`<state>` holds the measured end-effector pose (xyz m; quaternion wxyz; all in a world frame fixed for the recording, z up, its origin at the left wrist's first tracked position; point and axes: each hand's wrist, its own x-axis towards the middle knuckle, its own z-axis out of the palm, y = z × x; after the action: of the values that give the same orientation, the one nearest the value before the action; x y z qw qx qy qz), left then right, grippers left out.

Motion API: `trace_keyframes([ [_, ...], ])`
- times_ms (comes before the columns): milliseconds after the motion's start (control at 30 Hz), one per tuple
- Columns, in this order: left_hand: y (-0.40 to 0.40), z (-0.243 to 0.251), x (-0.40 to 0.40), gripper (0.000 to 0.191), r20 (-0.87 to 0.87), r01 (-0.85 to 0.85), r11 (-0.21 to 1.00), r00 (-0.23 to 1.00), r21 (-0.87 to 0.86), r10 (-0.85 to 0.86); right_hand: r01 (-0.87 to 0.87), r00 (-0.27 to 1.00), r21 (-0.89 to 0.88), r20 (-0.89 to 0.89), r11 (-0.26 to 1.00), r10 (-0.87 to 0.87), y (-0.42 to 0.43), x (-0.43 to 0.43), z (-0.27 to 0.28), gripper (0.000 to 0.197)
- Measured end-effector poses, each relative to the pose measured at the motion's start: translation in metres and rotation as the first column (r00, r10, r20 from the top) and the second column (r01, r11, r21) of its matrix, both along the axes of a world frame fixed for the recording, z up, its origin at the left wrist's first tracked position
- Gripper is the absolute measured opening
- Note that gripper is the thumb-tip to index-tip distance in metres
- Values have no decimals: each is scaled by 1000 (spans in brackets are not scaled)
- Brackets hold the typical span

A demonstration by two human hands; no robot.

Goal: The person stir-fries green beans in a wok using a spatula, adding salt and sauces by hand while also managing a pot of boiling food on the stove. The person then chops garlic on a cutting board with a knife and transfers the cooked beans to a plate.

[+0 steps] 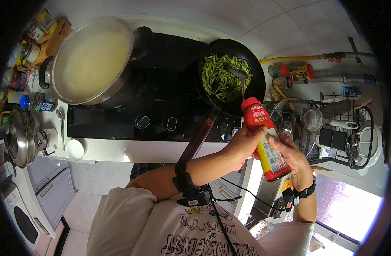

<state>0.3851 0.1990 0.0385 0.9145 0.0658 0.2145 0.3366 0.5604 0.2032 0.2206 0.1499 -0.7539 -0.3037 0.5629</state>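
Note:
Both of my hands are on a red bottle [260, 120] with a printed label and a red cap, tilted with its cap toward the wok. My left hand [241, 144] grips its left side. My right hand [289, 153] holds it from the right, thumb on the label. Just beyond the cap is a black wok [257, 76] on the hob, holding chopped green vegetable pieces [219, 75], perhaps beans. A metal spatula [238, 75] rests among them, its shaft running behind the bottle. The wok's long handle [198, 136] passes near my left forearm.
A large steaming pot [114, 88] of cloudy liquid stands on the hob's [157, 83] left. A small white bowl [75, 150] and a spoon [61, 128] sit by the counter edge. On the right are jars [299, 72], a glass lid [278, 110] and a wire dish rack [371, 137].

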Motion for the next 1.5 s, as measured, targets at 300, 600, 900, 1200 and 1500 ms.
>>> trace_keyframes([
  [300,-1,0,3,47,2,-3,999,1000,-46,3,18,999,-6,30,1000,-18,-3,9,-6,88],
  [600,-1,-6,2,49,-9,14,1000,1000,-18,-14,20,999,-7,32,1000,-20,-1,0,-2,90],
  [900,5,3,-9,51,-17,18,1000,1000,21,-18,-14,999,21,-35,1000,15,-7,6,-10,78],
  [1200,9,14,-35,74,-53,127,978,991,165,-120,-12,989,167,-140,986,35,-59,9,-30,69],
  [1500,39,3,-55,70,221,-200,980,955,-12,198,-34,936,355,-316,934,153,-113,-5,-97,91],
])
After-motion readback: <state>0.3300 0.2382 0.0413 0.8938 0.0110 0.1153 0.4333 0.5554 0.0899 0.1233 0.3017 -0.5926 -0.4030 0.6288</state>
